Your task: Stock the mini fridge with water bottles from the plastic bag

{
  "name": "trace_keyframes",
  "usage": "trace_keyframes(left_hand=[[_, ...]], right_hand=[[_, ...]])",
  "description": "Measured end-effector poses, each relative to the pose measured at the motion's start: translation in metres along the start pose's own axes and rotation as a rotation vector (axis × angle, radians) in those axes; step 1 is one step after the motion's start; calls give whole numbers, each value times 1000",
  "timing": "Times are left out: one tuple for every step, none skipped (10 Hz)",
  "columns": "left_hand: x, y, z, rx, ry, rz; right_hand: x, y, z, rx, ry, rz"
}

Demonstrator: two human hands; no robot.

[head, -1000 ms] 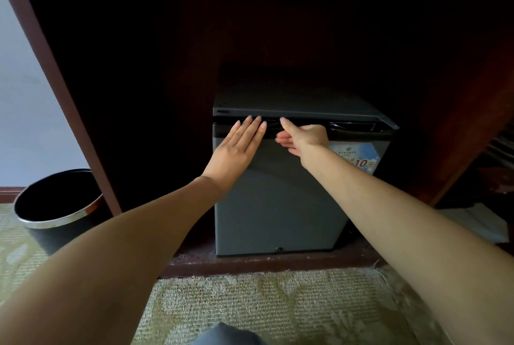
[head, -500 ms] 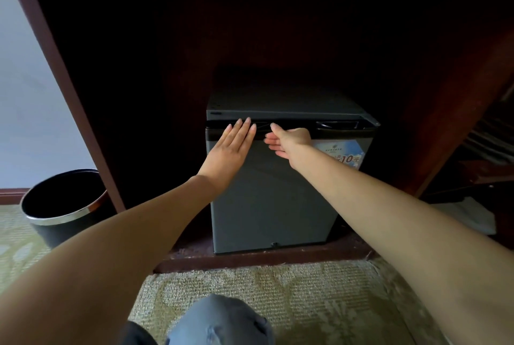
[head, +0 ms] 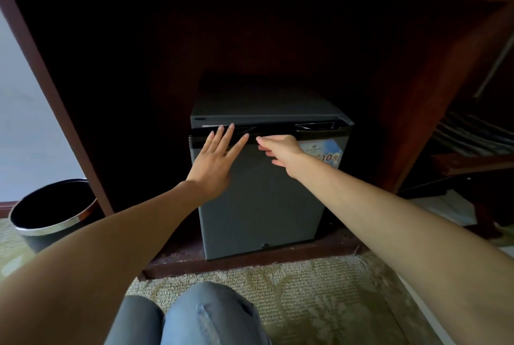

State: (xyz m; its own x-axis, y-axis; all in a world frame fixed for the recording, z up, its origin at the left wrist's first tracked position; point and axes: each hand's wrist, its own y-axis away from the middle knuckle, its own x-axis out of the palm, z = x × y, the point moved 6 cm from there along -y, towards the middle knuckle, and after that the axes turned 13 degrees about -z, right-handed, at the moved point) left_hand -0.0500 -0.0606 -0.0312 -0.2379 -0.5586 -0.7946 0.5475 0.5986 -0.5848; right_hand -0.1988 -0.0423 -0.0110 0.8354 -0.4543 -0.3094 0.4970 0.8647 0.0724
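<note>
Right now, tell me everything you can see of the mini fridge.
The mini fridge is a grey box, metal-looking, with a black strip across the top of the door and a recessed grip at its right. The door looks closed. A sticker reading 10 sits at its upper right. It stands upright on a wooden ledge inside a cabinet recess. The left hand lies flat on the door, fingertips on the strip; the right hand reaches the strip beside it.

I count one fridge [head: 261, 200] with one sticker [head: 324, 152] on its door. One bin [head: 55, 226] and one cabinet [head: 91, 66]. Two hands: left hand [head: 217, 161] and right hand [head: 283, 150]. Two knees [head: 205, 314] at the bottom edge.
</note>
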Motion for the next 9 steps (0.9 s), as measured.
trace_keyframes(left_hand=[[-6,-7,-5,-35,87,-19],[-16,-17,-17,-19,133,-26],[-22,-24,-30,-32,138,-11],[-31,-26,-43,-63,174,-10],[-37,-22,-50,-70,150,2],[-45,-21,-58,-70,185,-26],[-59,-37,-65,-134,315,-122],[-64,-59,-60,-276,445,-280],[-54,-86,-52,-359,559,-348]], right_hand=[[-16,4,1,5,-13,-18],[-33,4,3,5,-39,-27],[-50,5,2,16,-71,-37],[-63,7,3,22,-103,-35],[-71,15,6,19,-127,0],[-75,18,8,2,-144,52],[-79,18,16,-8,-199,87],[-78,9,24,-30,-246,134],[-77,-13,28,-88,-266,123]])
